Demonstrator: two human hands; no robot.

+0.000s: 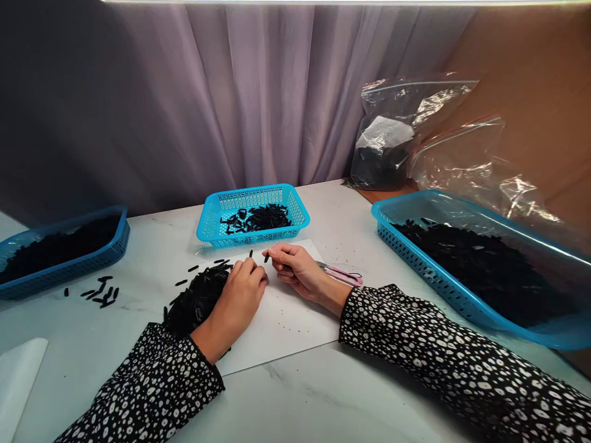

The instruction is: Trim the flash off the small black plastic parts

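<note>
My left hand (240, 295) rests, fingers curled, on a heap of small black pieces (196, 301) lying on a white sheet (286, 320). My right hand (298, 269) pinches one small black piece (266, 257) between thumb and forefinger, just right of the left hand's fingertips. A pink-handled tool (344, 275) lies on the sheet, partly under my right hand; whether the hand grips it I cannot tell. Both sleeves are black with white spots.
A small blue basket (212, 215) with black pieces stands behind the sheet. A large blue basket (443, 286) full of black pieces is at right, another blue basket (111, 249) at left. Loose pieces (99, 294) lie near it. Plastic bags (397, 132) lean at back right.
</note>
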